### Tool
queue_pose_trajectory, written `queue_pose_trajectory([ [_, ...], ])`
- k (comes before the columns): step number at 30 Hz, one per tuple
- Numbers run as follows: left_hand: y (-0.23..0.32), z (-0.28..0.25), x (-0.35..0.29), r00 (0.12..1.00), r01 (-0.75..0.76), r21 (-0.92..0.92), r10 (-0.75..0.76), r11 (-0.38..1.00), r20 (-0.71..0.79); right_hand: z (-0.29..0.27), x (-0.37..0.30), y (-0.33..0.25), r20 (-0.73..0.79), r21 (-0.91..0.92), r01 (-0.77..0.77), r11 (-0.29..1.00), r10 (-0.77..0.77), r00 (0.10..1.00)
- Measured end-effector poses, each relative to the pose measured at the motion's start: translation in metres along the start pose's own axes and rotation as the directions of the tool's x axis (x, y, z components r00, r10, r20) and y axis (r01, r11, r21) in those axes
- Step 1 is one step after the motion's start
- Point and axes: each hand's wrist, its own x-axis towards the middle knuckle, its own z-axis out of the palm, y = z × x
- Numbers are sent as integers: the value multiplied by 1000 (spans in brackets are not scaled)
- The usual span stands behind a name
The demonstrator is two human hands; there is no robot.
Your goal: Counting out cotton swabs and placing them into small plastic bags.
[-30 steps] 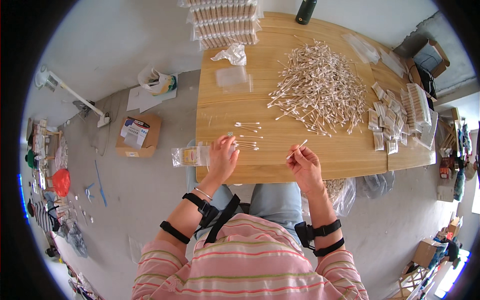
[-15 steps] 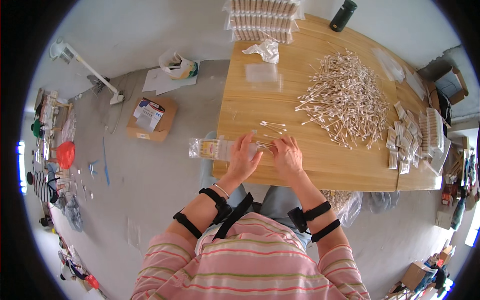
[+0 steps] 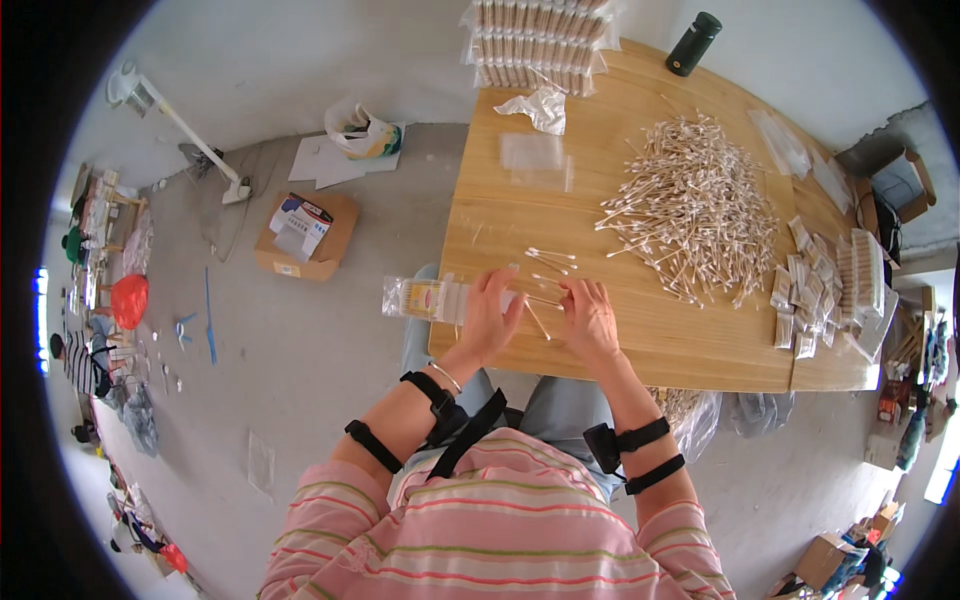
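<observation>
My left hand (image 3: 487, 314) is closed on a long clear plastic bag (image 3: 393, 295) at the table's near left edge. A yellow-labelled pack of cotton swabs (image 3: 424, 298) shows inside, and the bag's left end overhangs the edge. Just to the right, my right hand (image 3: 592, 318) pinches a cotton swab (image 3: 543, 301) that points toward the left hand. Another swab (image 3: 537, 320) slants down between the hands; whether fingers touch it I cannot tell. Several loose swabs (image 3: 552, 258) lie on the wood just beyond my fingers.
A big heap of cotton swabs (image 3: 695, 210) covers the table's (image 3: 480, 210) middle right. Small filled packets (image 3: 810, 290) lie at the right edge. Flat clear bags (image 3: 535, 153), crumpled plastic (image 3: 540, 108), stacked swab packs (image 3: 540, 45) and a dark bottle (image 3: 693, 44) stand farther back.
My right hand has moved slightly right, away from the left hand, widening the gap. A slanting swab now shows between them. My left hand stays on the bag.
</observation>
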Motion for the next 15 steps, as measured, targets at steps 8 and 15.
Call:
queue_pose_trajectory([
  [8, 7, 10, 56, 998, 26, 58, -29, 998, 50, -39, -56, 32, -33, 177, -232, 956, 241, 970],
  [15, -6, 11, 56, 991, -38, 136, 20, 990, 131, -49, -83, 46, -61, 396, -380, 836, 437, 897],
])
